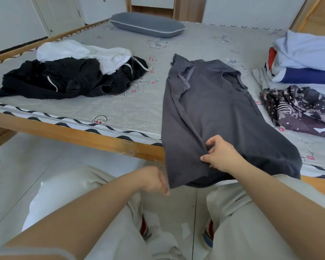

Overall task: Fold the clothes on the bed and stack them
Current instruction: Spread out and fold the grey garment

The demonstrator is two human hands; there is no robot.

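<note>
A dark grey T-shirt [214, 109] lies lengthwise on the bed, sides folded in, collar far, its hem hanging over the near edge. My left hand [155, 180] pinches the hem's lower left corner below the bed frame. My right hand [220, 153] grips a fold of the shirt near the hem's middle. To the left lies an unfolded heap: a black garment [64, 79] with a white hooded top [79, 52] on it. A patterned dark garment [296, 109] lies crumpled at the right.
A grey pillow [146, 24] rests at the head of the mattress [120, 107]. Folded bedding in pale blue, navy and red [306, 61] is piled at the right edge. The wooden bed frame [79, 134] runs along the near side, above a light tiled floor.
</note>
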